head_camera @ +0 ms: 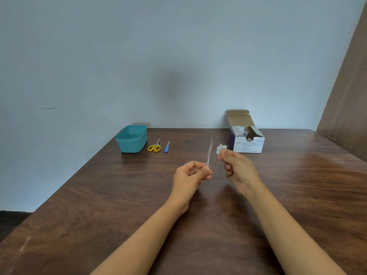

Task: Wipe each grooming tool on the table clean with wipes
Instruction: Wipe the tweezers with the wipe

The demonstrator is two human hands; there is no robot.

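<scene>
My left hand pinches the near end of a thin metal grooming tool, which points away from me above the brown table. Just to its right, my right hand pinches a small crumpled white wipe between thumb and fingertips; wipe and tool are slightly apart. Small scissors with yellow handles and a blue-handled nail file lie side by side on the table at the far left of centre.
A teal plastic tub stands at the table's far left, next to the scissors. An open box of alcohol swabs sits at the far right against the wall. A brown panel rises at the right edge.
</scene>
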